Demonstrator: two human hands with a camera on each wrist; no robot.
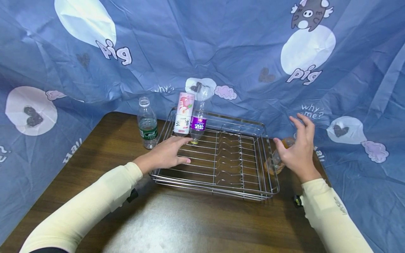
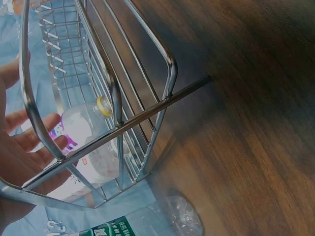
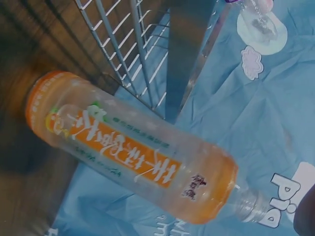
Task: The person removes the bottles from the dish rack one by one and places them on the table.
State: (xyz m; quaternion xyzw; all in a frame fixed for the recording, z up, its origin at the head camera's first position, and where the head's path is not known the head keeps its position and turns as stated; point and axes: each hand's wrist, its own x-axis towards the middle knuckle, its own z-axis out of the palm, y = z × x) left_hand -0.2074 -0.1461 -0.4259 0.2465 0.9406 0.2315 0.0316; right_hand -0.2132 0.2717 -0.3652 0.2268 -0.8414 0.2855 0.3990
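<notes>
Shiny silver wire rack [image 1: 218, 154] on a dark brown wood-grain surface [image 1: 190, 218]. Blue cloth backdrop [image 1: 202, 45] printed with white ovals, dark hearts and "pig". Clear bottles: green label [image 1: 147, 123], pink-and-white [image 1: 184, 113], purple label [image 1: 198, 121], orange label [image 3: 138, 152]. Cream sleeves [image 1: 85, 207].

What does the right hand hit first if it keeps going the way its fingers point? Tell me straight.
Most likely the orange-labelled bottle standing beside the wire rack. The right hand is open just over it, fingers aimed forward and down, with the blue cloth behind. Depth is hard to judge.
</notes>
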